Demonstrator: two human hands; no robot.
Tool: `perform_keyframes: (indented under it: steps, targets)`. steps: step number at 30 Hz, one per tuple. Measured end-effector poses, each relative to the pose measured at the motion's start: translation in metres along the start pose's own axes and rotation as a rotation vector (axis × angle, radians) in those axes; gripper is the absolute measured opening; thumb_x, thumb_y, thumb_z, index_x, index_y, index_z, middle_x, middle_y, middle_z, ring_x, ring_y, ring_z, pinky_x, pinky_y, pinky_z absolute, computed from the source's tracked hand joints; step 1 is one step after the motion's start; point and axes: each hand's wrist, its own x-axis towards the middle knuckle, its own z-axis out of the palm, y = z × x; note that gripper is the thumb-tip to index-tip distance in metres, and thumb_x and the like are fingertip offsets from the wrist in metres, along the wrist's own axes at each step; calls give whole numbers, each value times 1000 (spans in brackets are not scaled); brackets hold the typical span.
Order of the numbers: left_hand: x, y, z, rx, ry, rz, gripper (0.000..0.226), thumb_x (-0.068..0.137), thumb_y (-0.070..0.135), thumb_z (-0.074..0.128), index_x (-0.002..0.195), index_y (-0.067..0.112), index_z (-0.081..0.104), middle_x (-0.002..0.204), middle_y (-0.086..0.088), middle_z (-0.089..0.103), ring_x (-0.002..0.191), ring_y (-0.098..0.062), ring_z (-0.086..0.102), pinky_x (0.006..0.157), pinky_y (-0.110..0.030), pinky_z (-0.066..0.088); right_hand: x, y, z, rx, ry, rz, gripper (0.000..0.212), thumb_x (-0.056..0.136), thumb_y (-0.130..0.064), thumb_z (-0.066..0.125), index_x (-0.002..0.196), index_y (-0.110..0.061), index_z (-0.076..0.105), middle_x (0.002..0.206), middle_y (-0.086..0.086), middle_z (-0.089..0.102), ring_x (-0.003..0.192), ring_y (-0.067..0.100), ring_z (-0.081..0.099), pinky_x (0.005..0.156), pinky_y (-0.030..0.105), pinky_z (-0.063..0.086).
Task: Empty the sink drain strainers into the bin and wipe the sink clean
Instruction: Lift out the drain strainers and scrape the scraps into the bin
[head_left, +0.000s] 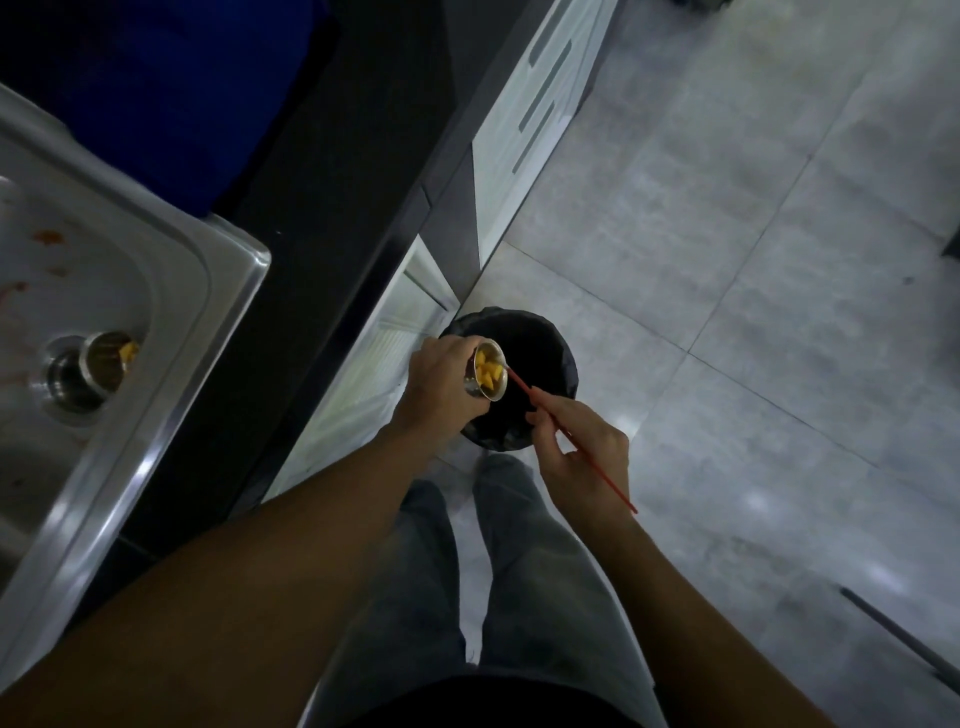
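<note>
My left hand (439, 382) grips a small metal drain strainer (488, 370), tilted on its side over the black-lined bin (550, 345) on the floor. Yellow food scraps show inside the strainer. My right hand (582, 449) pinches a thin red stick (582, 449) whose tip reaches the strainer's rim. At the left the steel sink (156, 291) shows reddish smears, and a second strainer (106, 361) with yellow scraps sits tilted beside the open drain hole (70, 382).
A dark counter edge (332, 249) runs between the sink and white cabinet fronts (524, 130). Grey floor tiles (753, 260) spread to the right. My legs in grey trousers (498, 571) stand just below the bin. A dark bar (898, 634) lies at the lower right.
</note>
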Motion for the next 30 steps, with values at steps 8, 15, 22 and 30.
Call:
perform_keyframes:
  steps: [8,15,22,30]
  targets:
    - [5,4,2,28,-23,28,76,76,31,86,141,16,50,141,-7,54,131,-25,44,108,-37,39,4,9,19,16,-35,13,25,97,-16,61,118,-24,72,111,-9,74,95,-22,57,91,0,44]
    - [9,3,2,44,-23,10,76,77,33,85,142,16,49,141,-7,54,131,-26,45,110,-40,40,2,15,19,23,-12,-1,24,96,-15,62,117,-23,72,109,-9,74,93,-21,58,89,1,45]
    - [14,-5,2,80,26,-3,71,72,28,86,135,16,54,130,-8,59,123,-27,48,102,-39,43,4,17,12,83,29,6,25,97,-24,57,117,-27,71,108,-15,72,96,-5,67,89,5,50]
    - [17,-3,9,108,-56,14,76,74,26,85,141,15,51,134,-9,54,125,-27,43,103,-39,42,18,29,15,125,-107,-16,23,97,-20,58,113,-25,73,102,-8,76,91,1,70,82,25,61]
